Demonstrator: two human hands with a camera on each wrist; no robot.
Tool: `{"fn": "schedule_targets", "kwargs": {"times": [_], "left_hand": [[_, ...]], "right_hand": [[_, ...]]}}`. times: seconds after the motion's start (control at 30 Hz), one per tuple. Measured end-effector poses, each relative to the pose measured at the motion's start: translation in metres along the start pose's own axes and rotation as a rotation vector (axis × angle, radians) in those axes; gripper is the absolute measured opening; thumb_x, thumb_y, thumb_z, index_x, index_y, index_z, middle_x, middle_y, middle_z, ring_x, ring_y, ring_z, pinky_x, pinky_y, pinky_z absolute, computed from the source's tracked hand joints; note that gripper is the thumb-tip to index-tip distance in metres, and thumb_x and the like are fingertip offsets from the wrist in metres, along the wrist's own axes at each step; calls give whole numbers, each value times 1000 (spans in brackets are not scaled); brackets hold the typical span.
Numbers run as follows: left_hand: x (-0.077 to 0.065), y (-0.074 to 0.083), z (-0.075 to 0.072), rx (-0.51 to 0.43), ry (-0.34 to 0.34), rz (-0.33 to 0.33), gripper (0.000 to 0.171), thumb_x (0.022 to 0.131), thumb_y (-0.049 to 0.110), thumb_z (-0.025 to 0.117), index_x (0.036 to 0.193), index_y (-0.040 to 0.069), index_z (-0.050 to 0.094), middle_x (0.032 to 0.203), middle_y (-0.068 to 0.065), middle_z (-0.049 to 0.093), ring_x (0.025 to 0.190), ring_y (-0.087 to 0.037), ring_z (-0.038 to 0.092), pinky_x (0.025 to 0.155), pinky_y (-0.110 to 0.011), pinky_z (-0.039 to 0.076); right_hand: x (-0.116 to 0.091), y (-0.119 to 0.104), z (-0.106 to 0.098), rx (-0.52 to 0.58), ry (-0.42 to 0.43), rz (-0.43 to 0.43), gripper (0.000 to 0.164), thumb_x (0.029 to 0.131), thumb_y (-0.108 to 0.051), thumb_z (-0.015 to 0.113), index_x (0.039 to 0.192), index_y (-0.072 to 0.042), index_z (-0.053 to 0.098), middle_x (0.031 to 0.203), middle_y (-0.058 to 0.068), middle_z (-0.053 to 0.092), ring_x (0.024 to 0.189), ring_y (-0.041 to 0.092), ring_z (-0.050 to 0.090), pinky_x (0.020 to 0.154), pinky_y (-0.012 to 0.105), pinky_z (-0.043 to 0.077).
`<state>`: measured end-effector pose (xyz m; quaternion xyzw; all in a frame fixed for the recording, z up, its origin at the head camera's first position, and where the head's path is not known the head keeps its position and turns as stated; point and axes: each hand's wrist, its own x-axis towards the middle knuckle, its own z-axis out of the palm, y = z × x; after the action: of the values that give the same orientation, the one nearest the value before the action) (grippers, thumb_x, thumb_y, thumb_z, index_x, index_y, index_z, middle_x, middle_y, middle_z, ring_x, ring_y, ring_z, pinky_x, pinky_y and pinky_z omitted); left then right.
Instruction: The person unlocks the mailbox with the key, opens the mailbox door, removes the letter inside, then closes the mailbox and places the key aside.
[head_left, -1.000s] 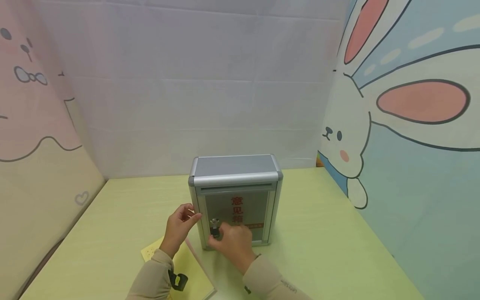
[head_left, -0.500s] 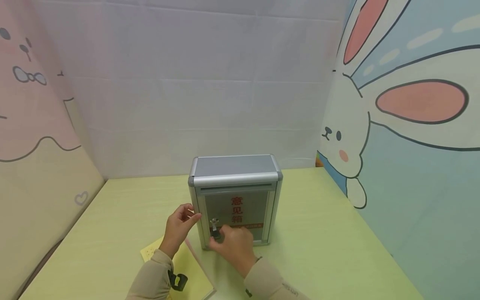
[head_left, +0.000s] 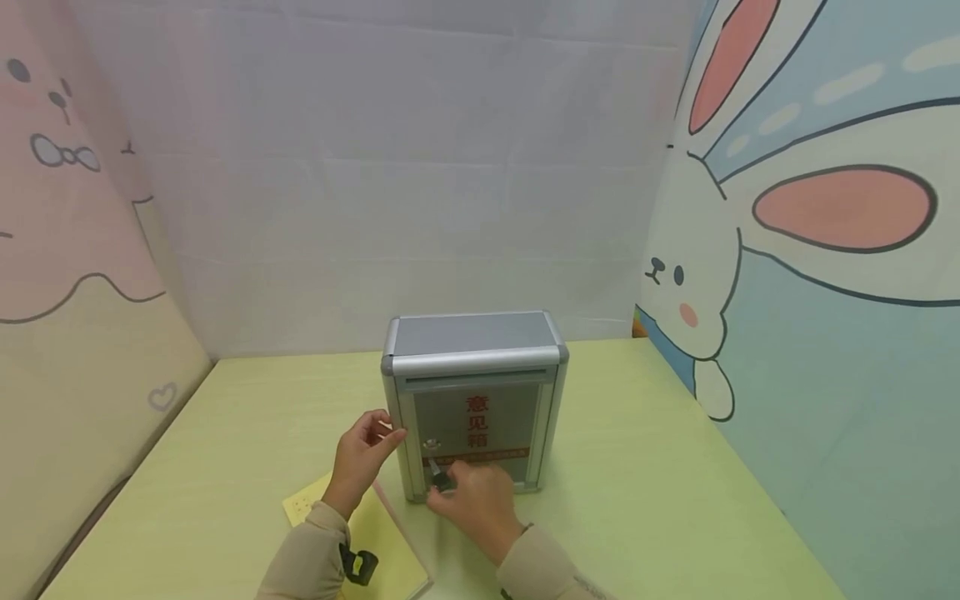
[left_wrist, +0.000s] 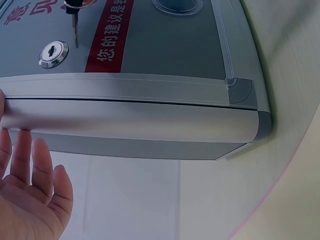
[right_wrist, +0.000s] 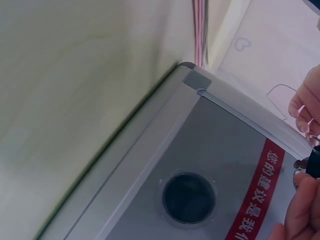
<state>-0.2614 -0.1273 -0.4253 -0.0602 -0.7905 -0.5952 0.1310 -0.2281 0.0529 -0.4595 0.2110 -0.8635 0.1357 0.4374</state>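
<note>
A grey metal suggestion box (head_left: 480,362) with silver edges and red lettering stands upright on the table. My left hand (head_left: 363,457) rests on its left side edge, thumb at the front and fingers against the side. Those fingers (left_wrist: 21,155) look fairly straight in the left wrist view. My right hand (head_left: 480,504) pinches a black-headed key (head_left: 441,479) in front of the box's lower left. In the left wrist view, the key's blade (left_wrist: 75,35) is apart from the round lock (left_wrist: 53,54), whose slot shows. A metal ring is partly visible near the key in the right wrist view.
Yellow paper or a notebook (head_left: 382,546) lies under my left forearm. A round dark window (right_wrist: 189,198) and a red strip (right_wrist: 257,192) mark the box front. A white cloth wall (head_left: 420,167) stands behind, with a rabbit-printed wall (head_left: 832,350) on the right.
My right hand has moved slightly down and right with the key, drawing it away from the lock. My left hand stays on the box's edge.
</note>
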Motion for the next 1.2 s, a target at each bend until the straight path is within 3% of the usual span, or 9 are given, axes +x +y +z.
{"fn": "schedule_targets", "kwargs": {"times": [0.13,0.23,0.4,0.53,0.77,1.07,1.2], "left_hand": [[-2,-1,1,8,-6,11,21,86,5,71,99,-3,56,81,-7,61,67,-7,53,61,-23,44],[-3,0,1,8,-4,21,21,85,4,71,98,-3,56,80,-7,61,67,-7,53,61,-23,44],[-2,-1,0,13,1,17,22,85,5,71,98,-3,56,79,-5,61,67,-7,53,61,-24,44],[-1,1,-1,9,-2,-5,23,85,6,71,100,-3,56,81,-6,61,68,-8,53,62,-24,44],[-1,1,-1,19,-6,-12,24,85,6,72,101,-3,56,81,-7,61,68,-8,53,61,-23,44],[0,2,-1,17,-7,-7,24,85,6,72,101,-3,57,81,-7,62,67,-9,52,61,-23,43],[0,3,-1,22,-6,-3,24,85,6,72,101,-3,57,82,-7,62,68,-9,52,61,-23,43]], "right_hand": [[-8,1,-1,-39,-93,26,27,61,-41,77,62,-18,64,38,-12,40,41,-3,18,39,13,16],[-12,2,-2,-50,-118,24,28,61,-41,76,59,-18,61,38,-13,36,41,-3,18,38,13,15],[-14,3,-4,-47,-181,15,38,61,-39,74,49,-20,44,42,-15,20,45,-1,10,37,14,10],[-15,3,-5,-51,-291,17,46,66,-38,72,48,-20,34,46,-14,13,44,-1,9,37,14,8],[-19,5,-4,-9,-514,97,44,73,-40,71,50,-19,39,45,-14,24,41,1,19,35,17,18],[-25,8,1,8,-549,131,45,73,-39,71,50,-19,37,43,-14,27,41,2,21,34,19,20],[-26,8,0,1,-607,148,41,73,-41,70,51,-18,44,45,-12,31,42,4,26,36,20,23]]}}
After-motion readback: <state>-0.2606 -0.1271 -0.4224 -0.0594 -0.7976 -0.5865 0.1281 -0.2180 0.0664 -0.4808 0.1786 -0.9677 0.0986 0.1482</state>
